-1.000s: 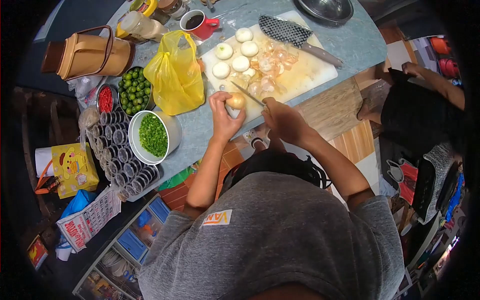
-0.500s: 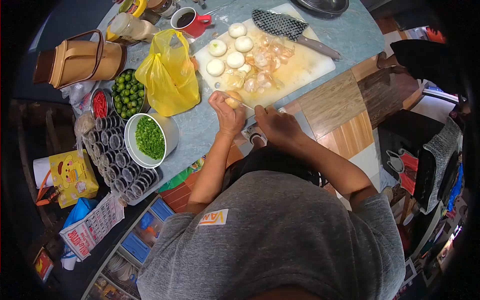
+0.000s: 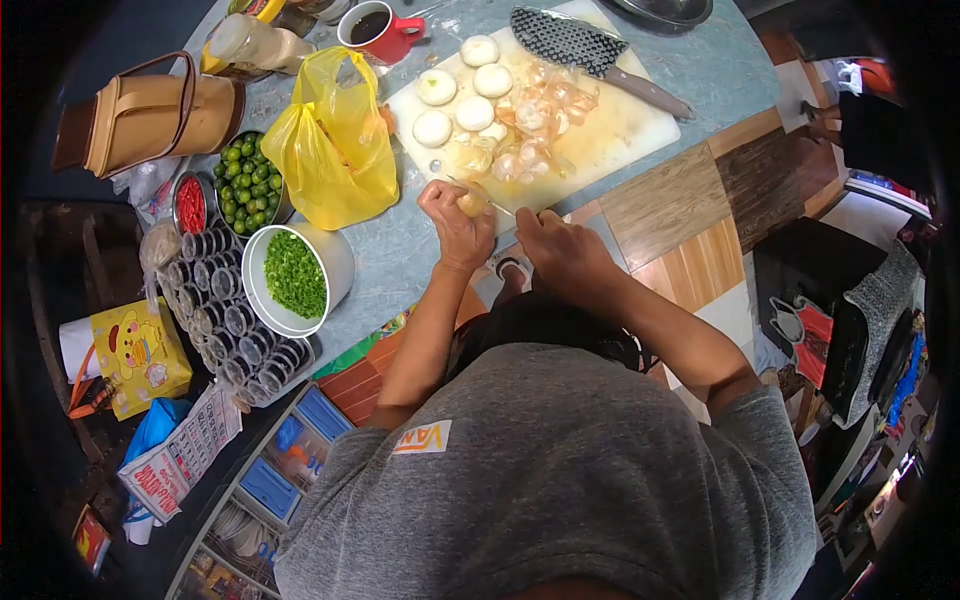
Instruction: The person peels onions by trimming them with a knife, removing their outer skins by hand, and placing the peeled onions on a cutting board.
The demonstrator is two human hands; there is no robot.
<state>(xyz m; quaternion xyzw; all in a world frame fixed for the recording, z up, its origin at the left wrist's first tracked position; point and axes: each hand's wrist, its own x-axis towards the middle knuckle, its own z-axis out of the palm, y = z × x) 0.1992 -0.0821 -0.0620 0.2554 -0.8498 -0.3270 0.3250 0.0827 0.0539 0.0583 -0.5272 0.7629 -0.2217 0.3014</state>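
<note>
My left hand (image 3: 463, 238) is wrapped around a yellowish onion (image 3: 471, 204) at the near edge of the cutting board. In my right hand (image 3: 568, 252) is a small knife (image 3: 502, 210); its thin blade reaches left to the onion, and the handle is hidden in my fingers. Several peeled white onions (image 3: 475, 114) sit on the white cutting board (image 3: 632, 142), beside a heap of papery onion skins (image 3: 540, 112). A wide cleaver (image 3: 568, 42) with a dark patterned blade lies across the board's far right part.
Left of the board stand a yellow plastic bag (image 3: 335, 150), a white tub of chopped greens (image 3: 342, 275), a bowl of green citrus (image 3: 248, 185) and red chilies (image 3: 190, 203). Lidded cups (image 3: 230, 320) fill the table's left edge. A red mug (image 3: 404, 36) holds dark liquid.
The view has shifted slightly. My right hand and the knife have turned a little against the onion, and a bit more of the blade shows past it. My left hand keeps its hold.
</note>
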